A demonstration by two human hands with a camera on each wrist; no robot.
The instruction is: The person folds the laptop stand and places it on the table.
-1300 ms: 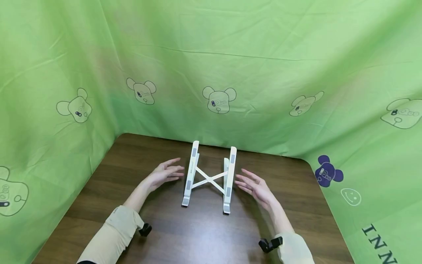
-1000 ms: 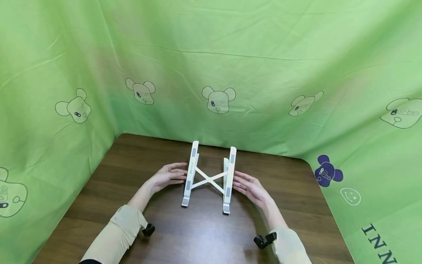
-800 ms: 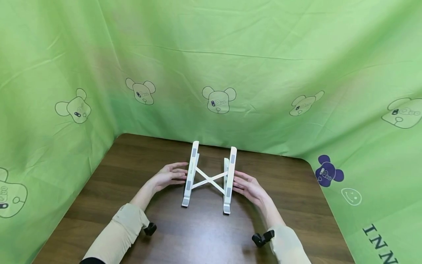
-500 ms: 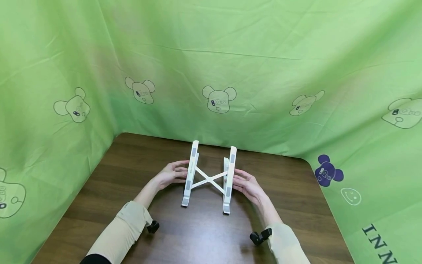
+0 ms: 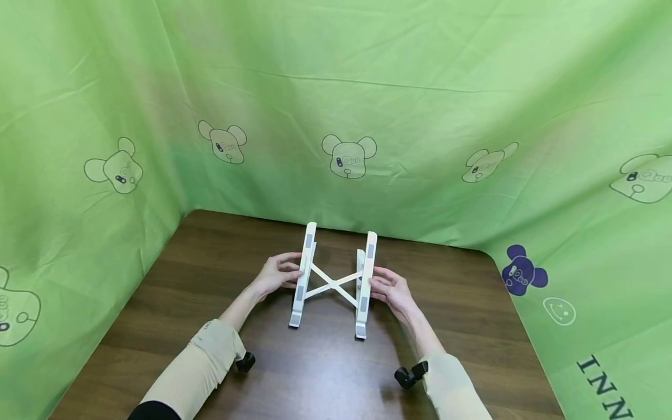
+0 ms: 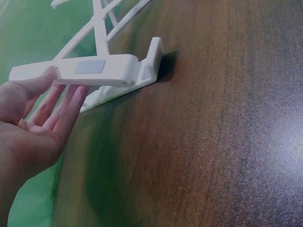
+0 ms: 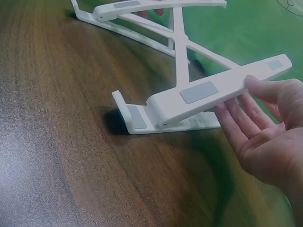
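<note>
A white folding laptop stand (image 5: 334, 284) stands unfolded on the table, its two sloping rails joined by an X-shaped brace. Grey pads and upturned front lips show on the rails. My left hand (image 5: 270, 277) holds the left rail from outside; in the left wrist view its thumb lies on top of the rail (image 6: 116, 67) and the fingers reach underneath. On the other side my right hand (image 5: 395, 293) pinches the right rail. The right wrist view shows that thumb on the rail's upper face (image 7: 227, 85), with fingers below, their tips partly hidden.
The brown wooden table (image 5: 325, 373) has rounded far corners. Green cloth (image 5: 409, 70) printed with bear heads hangs behind it and along both sides. A small black device (image 5: 245, 362) sits at the left wrist, and another black device (image 5: 410, 375) at the right.
Both hands have moved inward from beside the stand, and thumbs and fingers have closed on its rails. The stand has kept its place and shape.
</note>
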